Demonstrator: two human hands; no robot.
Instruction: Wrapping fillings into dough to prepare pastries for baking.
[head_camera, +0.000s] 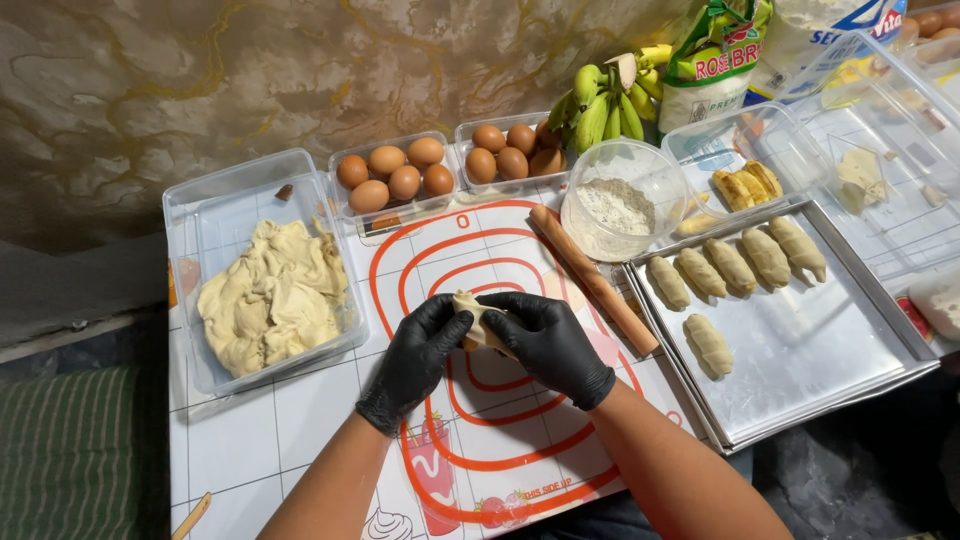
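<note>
Both your gloved hands, left hand (418, 360) and right hand (545, 340), are closed around a dough piece (476, 322), held just above the baking mat (520, 440). Looks like the shaping step, wrapping dough. Next it needs sealing and a spot on the tray (800, 360) right of your hands, beside the finished rolls (735, 265).

Both gloves, left hand (415, 362) and right hand (548, 342), are plain black around a pale cream dough piece (478, 322), and the white mat (470, 400) at frame centre has red-orange concentric rings. Upper middle there are brown eggs (395, 172) and green-yellow bananas (600, 105). On the right sits a shiny silver tray (800, 350), and at the lower left a green striped cloth (65, 450).
</note>
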